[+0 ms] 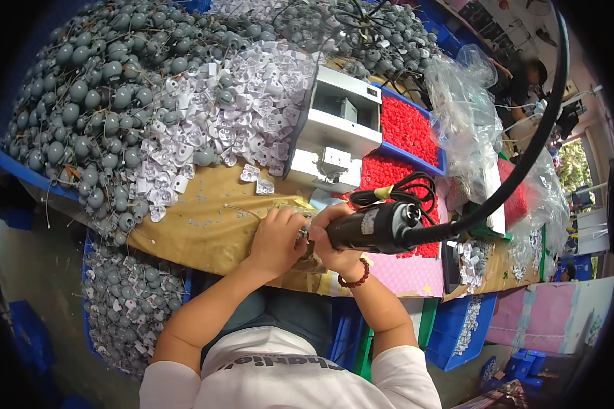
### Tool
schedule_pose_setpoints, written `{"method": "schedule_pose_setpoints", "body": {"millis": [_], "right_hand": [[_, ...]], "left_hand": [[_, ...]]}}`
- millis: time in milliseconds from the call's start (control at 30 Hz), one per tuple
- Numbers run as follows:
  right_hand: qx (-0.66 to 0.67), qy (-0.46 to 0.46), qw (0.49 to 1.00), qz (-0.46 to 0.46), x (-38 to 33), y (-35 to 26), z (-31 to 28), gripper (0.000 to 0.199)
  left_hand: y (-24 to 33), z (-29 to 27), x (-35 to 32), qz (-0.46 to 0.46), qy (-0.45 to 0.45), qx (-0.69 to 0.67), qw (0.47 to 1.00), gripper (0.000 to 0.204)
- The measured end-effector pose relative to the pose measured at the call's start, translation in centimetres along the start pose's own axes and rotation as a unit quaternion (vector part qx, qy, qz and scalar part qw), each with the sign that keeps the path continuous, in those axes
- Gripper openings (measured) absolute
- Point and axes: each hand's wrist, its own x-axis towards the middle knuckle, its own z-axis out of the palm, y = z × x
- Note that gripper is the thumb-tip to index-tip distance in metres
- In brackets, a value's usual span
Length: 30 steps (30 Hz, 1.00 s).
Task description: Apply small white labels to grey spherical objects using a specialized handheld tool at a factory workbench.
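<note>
My right hand (pixel 335 240) grips a black electric screwdriver (pixel 378 227), held sideways with its tip pointing left. A thick black cable (pixel 525 157) runs from its rear up to the right. My left hand (pixel 278 238) is closed around a small part pressed against the tool's tip; the part itself is mostly hidden by my fingers. Both hands meet over the brown cardboard-covered table (pixel 205 225). A red bead bracelet (pixel 356 277) sits on my right wrist.
A big heap of grey round parts with wires (pixel 89 102) and a pile of white plastic pieces (pixel 232 109) fill the far left. A white metal fixture (pixel 334 129), blue trays of red parts (pixel 409 129), clear bags (pixel 467 116) and blue bins (pixel 464 327) stand right. Another person (pixel 525 78) works beyond.
</note>
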Motion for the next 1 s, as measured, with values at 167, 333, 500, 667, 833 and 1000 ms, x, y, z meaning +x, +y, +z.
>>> {"method": "schedule_pose_setpoints", "body": {"millis": [167, 333, 500, 667, 833, 1000], "right_hand": [[0.012, 0.045, 0.999, 0.016, 0.4, 0.2, -0.4, 0.013], [0.038, 0.208, 0.974, 0.076, 2.6, -0.1, -4.0, 0.018], [-0.125, 0.303, 0.944, 0.039, 0.0, 5.8, -9.9, 0.039], [-0.307, 0.051, 0.950, -0.031, -2.7, 2.8, -4.4, 0.030], [-0.208, 0.076, 0.972, 0.081, -2.7, 5.6, -2.3, 0.010], [-0.078, 0.148, 0.978, 0.128, -1.0, 7.0, -0.7, 0.009]], "left_hand": [[0.3, 0.1, 0.1, 0.002, 0.017, -0.006, 1.000, 0.042], [0.8, -0.6, -0.2, -0.006, 0.001, 0.026, 1.000, 0.042], [0.4, -0.1, -1.2, 0.056, 0.012, 0.023, 0.998, 0.040], [0.5, -0.2, -1.7, 0.047, 0.012, 0.023, 0.999, 0.038], [0.6, 0.3, -1.2, 0.042, 0.017, 0.025, 0.999, 0.038], [0.7, 0.3, -1.1, 0.037, 0.018, 0.018, 0.999, 0.037]]}}
